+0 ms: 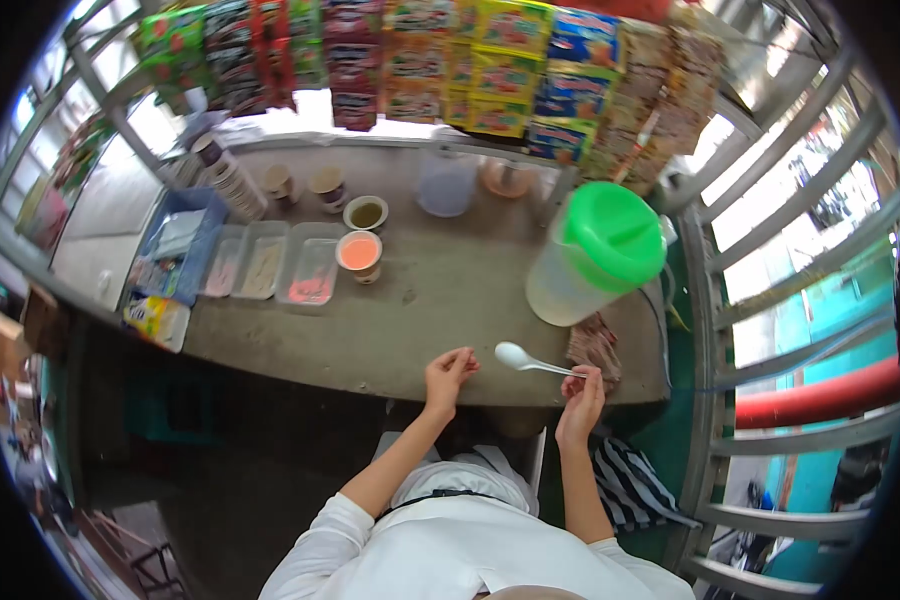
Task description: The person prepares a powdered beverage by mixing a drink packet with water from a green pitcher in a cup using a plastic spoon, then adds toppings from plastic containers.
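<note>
Between the thumb and fingers of my right hand is the handle of a white plastic spoon, its bowl pointing left above the table's front edge. My left hand is held to the left of the spoon with its fingers curled together; nothing shows in it. A crumpled brown cloth lies just beyond my right hand. Farther back stands a clear pitcher with a green lid. On the left half of the table is a paper cup of orange-pink contents.
Beside that cup are a cup with dark greenish contents, clear tubs with pink bits, a blue basket and a bottle. Sachet strips hang above the table's back edge. Metal bars enclose the right side.
</note>
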Demonstrator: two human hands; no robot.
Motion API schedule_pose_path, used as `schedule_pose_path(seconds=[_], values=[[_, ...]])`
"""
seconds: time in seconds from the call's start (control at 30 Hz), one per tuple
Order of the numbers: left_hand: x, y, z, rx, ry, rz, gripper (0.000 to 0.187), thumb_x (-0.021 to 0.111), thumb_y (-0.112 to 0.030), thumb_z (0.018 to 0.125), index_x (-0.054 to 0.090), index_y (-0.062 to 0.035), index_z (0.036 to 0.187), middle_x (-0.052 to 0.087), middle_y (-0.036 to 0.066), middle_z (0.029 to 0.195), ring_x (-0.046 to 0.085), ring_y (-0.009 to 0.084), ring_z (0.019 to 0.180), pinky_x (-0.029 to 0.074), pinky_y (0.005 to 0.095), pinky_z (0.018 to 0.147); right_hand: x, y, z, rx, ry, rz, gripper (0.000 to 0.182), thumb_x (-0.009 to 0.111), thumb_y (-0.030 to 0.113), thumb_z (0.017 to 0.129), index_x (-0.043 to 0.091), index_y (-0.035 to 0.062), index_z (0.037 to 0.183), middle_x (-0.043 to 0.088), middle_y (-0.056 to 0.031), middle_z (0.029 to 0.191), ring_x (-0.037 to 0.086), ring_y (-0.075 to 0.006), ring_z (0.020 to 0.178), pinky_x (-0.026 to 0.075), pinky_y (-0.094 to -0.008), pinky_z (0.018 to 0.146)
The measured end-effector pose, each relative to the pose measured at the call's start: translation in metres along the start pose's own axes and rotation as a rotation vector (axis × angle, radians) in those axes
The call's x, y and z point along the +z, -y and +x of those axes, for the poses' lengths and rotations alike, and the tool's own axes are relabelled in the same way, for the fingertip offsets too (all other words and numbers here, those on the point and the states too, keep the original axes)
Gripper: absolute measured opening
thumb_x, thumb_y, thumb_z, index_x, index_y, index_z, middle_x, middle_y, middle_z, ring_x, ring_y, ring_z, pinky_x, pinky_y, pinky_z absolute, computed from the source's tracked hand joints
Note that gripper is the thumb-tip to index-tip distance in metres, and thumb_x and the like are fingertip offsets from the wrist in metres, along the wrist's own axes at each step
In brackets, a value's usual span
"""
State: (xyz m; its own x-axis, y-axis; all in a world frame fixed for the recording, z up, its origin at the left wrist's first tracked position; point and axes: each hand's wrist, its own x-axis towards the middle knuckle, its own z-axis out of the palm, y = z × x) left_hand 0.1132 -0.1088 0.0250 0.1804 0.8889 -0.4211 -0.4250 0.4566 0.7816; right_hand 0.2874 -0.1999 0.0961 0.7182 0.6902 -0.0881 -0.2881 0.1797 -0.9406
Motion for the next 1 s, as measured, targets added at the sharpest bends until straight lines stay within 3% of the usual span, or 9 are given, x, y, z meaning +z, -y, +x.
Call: schedule_pose_path(seconds=[0.03, 0.13, 0.3, 0.47, 0.7, 0.77, 0.87, 1.0], values=[[-0.018, -0.012, -0.003, 0.065, -0.047, 0.013, 0.026, 0.065, -0.019, 0.091, 0.064, 0.0050, 0.100, 0.065, 0.009, 0.087, 0.065, 0.0162, 0.078, 0.055, 0.0272, 0.074, 0.015, -0.004, 0.004, -0.017, 0.041, -0.014, 0.033, 0.042, 0.035, 0.102, 0.054, 0.0073, 0.088, 0.050, -0.0001, 0.074, 0.047, -0.0085, 0.067, 0.037, -0.0225, 0.062], [-0.073, -0.044, -0.015, 0.193, -0.225, 0.032, 0.024, 0.065, -0.018, 0.090, 0.064, 0.0048, 0.099, 0.064, 0.007, 0.084, 0.064, 0.0147, 0.076, 0.055, 0.0268, 0.072, 0.060, -0.014, 0.011, -0.043, 0.131, 0.027, 0.035, 0.042, 0.035, 0.102, 0.052, 0.0079, 0.083, 0.050, -0.0002, 0.075, 0.047, -0.0079, 0.067, 0.037, -0.0220, 0.064], [-0.156, -0.077, -0.031, 0.385, -0.497, -0.079, 0.019, 0.061, -0.019, 0.093, 0.061, 0.0003, 0.091, 0.059, 0.003, 0.074, 0.062, 0.0125, 0.069, 0.054, 0.0261, 0.068, 0.139, -0.032, 0.003, -0.121, 0.265, -0.052, 0.038, 0.039, 0.031, 0.103, 0.039, 0.0095, 0.072, 0.036, 0.0002, 0.071, 0.041, -0.0112, 0.066, 0.035, -0.0245, 0.064], [-0.226, -0.119, -0.027, 0.460, -0.610, -0.132, 0.026, 0.053, -0.023, 0.098, 0.051, -0.0067, 0.077, 0.051, 0.000, 0.064, 0.058, 0.0102, 0.063, 0.053, 0.0263, 0.064, 0.217, -0.041, -0.021, -0.089, 0.516, -0.128, 0.039, 0.040, 0.029, 0.103, 0.040, 0.0062, 0.071, 0.036, -0.0008, 0.071, 0.041, -0.0101, 0.060, 0.035, -0.0248, 0.057], [-0.312, -0.222, 0.027, 0.648, -0.497, 0.083, 0.030, 0.051, -0.024, 0.099, 0.048, -0.0071, 0.075, 0.049, 0.000, 0.062, 0.056, 0.0091, 0.062, 0.051, 0.0268, 0.063, 0.335, -0.079, -0.056, -0.195, 0.701, -0.442, 0.037, 0.045, 0.025, 0.101, 0.054, 0.0003, 0.074, 0.044, -0.0034, 0.071, 0.044, -0.0117, 0.057, 0.036, -0.0270, 0.054], [-0.333, -0.247, 0.043, 0.685, -0.500, 0.177, 0.028, 0.051, -0.022, 0.099, 0.051, -0.0045, 0.077, 0.053, 0.001, 0.066, 0.055, 0.0086, 0.062, 0.050, 0.0253, 0.063, 0.378, -0.091, -0.068, -0.350, 0.747, -0.519, 0.033, 0.048, 0.024, 0.099, 0.058, 0.0005, 0.078, 0.047, -0.0056, 0.071, 0.046, -0.0147, 0.059, 0.036, -0.0295, 0.055], [-0.345, -0.280, 0.060, 0.636, -0.505, 0.153, 0.024, 0.053, -0.019, 0.098, 0.053, -0.0033, 0.080, 0.056, 0.002, 0.069, 0.057, 0.0082, 0.064, 0.049, 0.0233, 0.062, 0.433, -0.101, -0.081, -0.414, 0.818, -0.645, 0.028, 0.051, 0.024, 0.097, 0.064, 0.0024, 0.084, 0.050, -0.0084, 0.072, 0.049, -0.0186, 0.062, 0.037, -0.0320, 0.057], [-0.363, -0.300, 0.071, 0.559, -0.342, 0.142, 0.015, 0.055, -0.015, 0.096, 0.056, -0.0023, 0.088, 0.058, 0.003, 0.073, 0.061, 0.0094, 0.068, 0.051, 0.0234, 0.064, 0.473, -0.100, -0.100, -0.354, 0.806, -0.800, 0.024, 0.055, 0.024, 0.094, 0.068, 0.0058, 0.088, 0.052, -0.0082, 0.073, 0.051, -0.0202, 0.063, 0.039, -0.0323, 0.058]])
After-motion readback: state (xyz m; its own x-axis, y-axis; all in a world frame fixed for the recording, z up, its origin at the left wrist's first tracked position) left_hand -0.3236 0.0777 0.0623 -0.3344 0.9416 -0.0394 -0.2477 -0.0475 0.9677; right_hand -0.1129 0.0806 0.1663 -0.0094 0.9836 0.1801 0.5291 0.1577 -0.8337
